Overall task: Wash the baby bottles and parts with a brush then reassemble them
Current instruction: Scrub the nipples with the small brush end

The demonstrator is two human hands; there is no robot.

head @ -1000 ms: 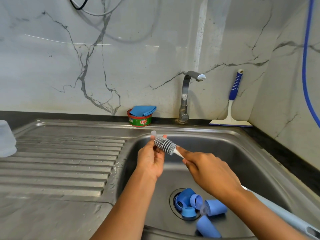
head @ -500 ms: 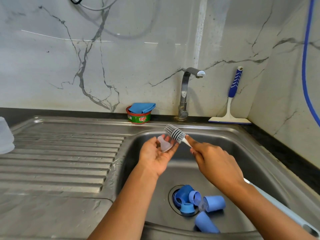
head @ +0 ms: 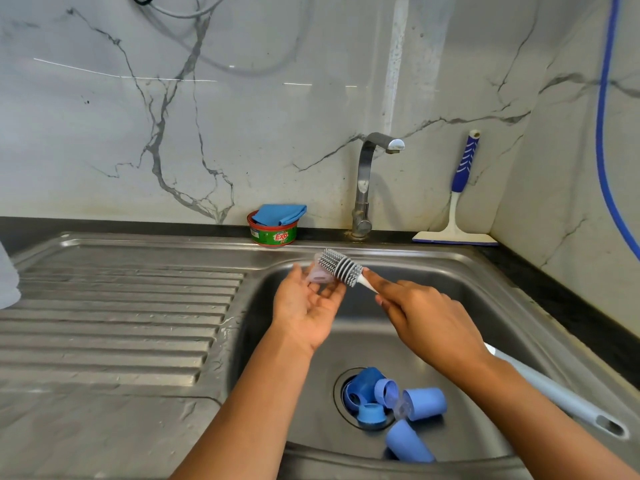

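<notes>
A stainless-steel sink with a ribbed draining board is set into the dark desk. At its back rim stands a curved metal tap, against a white veined marble wall. Right of the tap, a white squeegee with a blue handle leans on the wall. Left of the tap sits a round green and red soap tub with a folded blue cloth on top.

In front of the tap, over the basin, the left hand lies palm up, its grip spread and the fingers nearly straight. The right hand, in front of the tap and a little to the right, has its grip pinching the white handle of a grey rubber-bristled bottle brush, with the forefinger laid along the handle.

Well in front of the tap, on and around the drain, lie several blue plastic bottle caps and rings. The brush head touches a small translucent bottle part that lies on the left fingertips, in front of the tap and slightly left.
</notes>
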